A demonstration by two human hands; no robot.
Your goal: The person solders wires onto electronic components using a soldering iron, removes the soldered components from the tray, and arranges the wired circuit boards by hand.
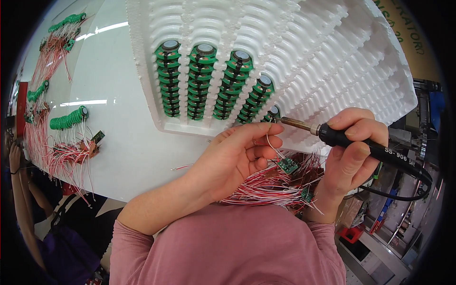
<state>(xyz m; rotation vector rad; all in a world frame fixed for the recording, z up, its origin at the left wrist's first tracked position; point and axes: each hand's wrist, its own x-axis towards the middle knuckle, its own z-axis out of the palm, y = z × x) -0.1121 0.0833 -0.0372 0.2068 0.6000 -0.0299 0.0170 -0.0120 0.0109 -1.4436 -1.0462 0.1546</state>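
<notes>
My right hand [354, 147] grips the black handle of a soldering iron [330, 135]. Its metal tip points left and ends right by the fingertips of my left hand [232, 154]. Those fingertips pinch a thin white wire [270, 140], which leads down to a small green circuit board [288, 165]. Just beyond the pinch, a round green part [273, 111] sits in a slot of the white foam tray [161, 124], partly hidden by my fingers. A bundle of red and white wires [256, 187] lies below my left hand.
Several rows of green discs [200, 83] stand in the tray. Green coil-like stacks with wires [69, 118] lie on the white table [128, 156] at left. Another person's arm [19, 180] shows at far left. The iron's cable [394, 195] loops at right, near a cardboard box [422, 61].
</notes>
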